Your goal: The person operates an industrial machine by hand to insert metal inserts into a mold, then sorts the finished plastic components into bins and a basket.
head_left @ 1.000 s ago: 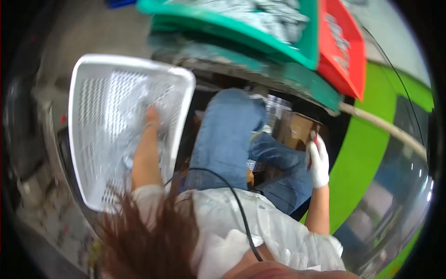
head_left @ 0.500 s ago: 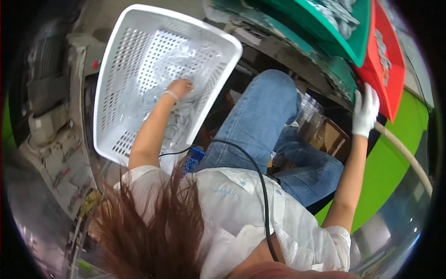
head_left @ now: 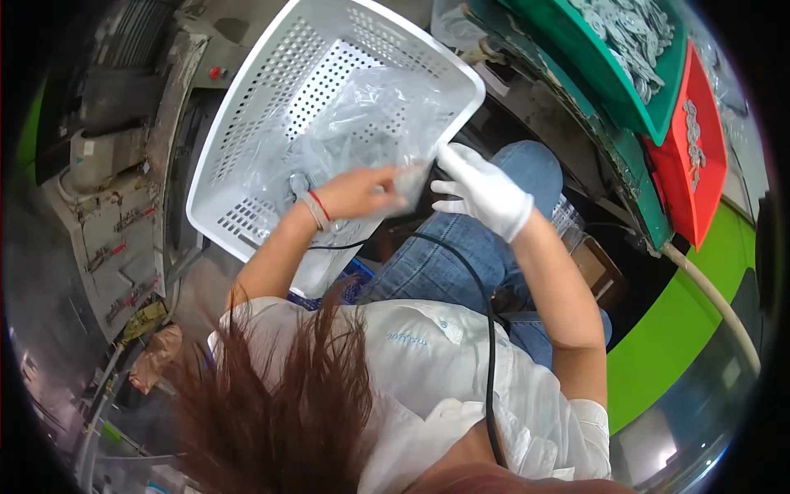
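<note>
My bare left hand (head_left: 358,195), with a red band and a pale bracelet at its wrist, is over the near right side of a white perforated basket (head_left: 206,210). Its blurred fingers are closed on a clear plastic bag (head_left: 411,188), whose outline is smeared by motion. My right hand (head_left: 487,193) wears a white glove and reaches in from the right. Its fingers are apart, and the upper fingertips meet the bag's edge by the basket's rim. More crumpled clear plastic (head_left: 362,107) lies inside the basket, with a few grey metal pieces partly hidden below it.
A green bin (head_left: 605,90) of grey metal parts stands at the upper right. Beside it is a red bin (head_left: 714,177) with more parts. A black cable (head_left: 471,288) crosses my shirt and lap. Machinery (head_left: 107,239) stands at the left; a cardboard box (head_left: 594,267) is below.
My right hand has left the red bin's edge for the basket's rim. My left hand has risen from inside the basket toward the right, carrying a clear bag. The view has shifted.
</note>
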{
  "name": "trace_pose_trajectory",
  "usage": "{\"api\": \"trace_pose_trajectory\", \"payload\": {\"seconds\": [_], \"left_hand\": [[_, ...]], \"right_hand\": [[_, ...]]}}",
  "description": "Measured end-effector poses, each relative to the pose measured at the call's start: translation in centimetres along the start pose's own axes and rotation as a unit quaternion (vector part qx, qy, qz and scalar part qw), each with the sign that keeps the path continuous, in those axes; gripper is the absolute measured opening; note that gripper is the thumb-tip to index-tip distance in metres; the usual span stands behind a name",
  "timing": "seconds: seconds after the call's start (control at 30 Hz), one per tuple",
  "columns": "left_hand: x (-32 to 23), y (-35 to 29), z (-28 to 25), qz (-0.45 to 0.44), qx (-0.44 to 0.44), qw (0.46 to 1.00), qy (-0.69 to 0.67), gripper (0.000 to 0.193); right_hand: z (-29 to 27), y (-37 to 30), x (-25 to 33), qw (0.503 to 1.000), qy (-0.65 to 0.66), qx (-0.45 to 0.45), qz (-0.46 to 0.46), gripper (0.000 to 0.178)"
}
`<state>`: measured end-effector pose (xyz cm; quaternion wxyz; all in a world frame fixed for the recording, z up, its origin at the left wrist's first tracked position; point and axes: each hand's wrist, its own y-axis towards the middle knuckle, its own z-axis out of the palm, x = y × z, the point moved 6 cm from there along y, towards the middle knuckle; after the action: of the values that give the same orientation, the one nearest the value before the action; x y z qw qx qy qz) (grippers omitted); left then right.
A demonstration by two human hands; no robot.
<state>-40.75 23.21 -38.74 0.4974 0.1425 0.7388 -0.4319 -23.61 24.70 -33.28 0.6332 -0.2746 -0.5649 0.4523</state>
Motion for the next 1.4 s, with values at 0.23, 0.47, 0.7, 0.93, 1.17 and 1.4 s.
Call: {"api": "trace_pose_trajectory", "payload": {"seconds": [0.23, 0.47, 0.7, 0.93, 1.17, 1.4], "left_hand": [[-4.7, -3.8, 1.1, 0.135, -0.146, 0.978, 0.062, 0.026], [-0.9, 0.6, -4.6, -0.053, -0.112, 0.992, -0.036, 0.021], [3.0, 12.6, -2.7, -0.105, -0.053, 0.89, 0.441, 0.026], [4.2, 12.9, -0.3, -0.161, 0.032, 0.894, 0.416, 0.025], [6.1, 10.5, -3.1, -0.121, -0.186, 0.958, 0.184, 0.045], [5.2, 5.4, -4.3, -0.049, -0.124, 0.786, -0.604, 0.046]], "right_hand": [[2.3, 2.8, -2.1, 0.943, -0.23, -0.103, -0.216, 0.047], [2.7, -0.6, -1.7, 0.944, -0.105, -0.095, -0.298, 0.037], [4.9, -3.4, -1.7, 0.951, -0.119, -0.065, -0.278, 0.038], [4.6, -5.5, -1.2, 0.936, -0.094, -0.067, -0.333, 0.038], [3.1, -5.9, 0.5, 0.948, -0.04, -0.102, -0.298, 0.036], [4.2, -6.5, 1.9, 0.916, -0.077, -0.138, -0.368, 0.036]]}}
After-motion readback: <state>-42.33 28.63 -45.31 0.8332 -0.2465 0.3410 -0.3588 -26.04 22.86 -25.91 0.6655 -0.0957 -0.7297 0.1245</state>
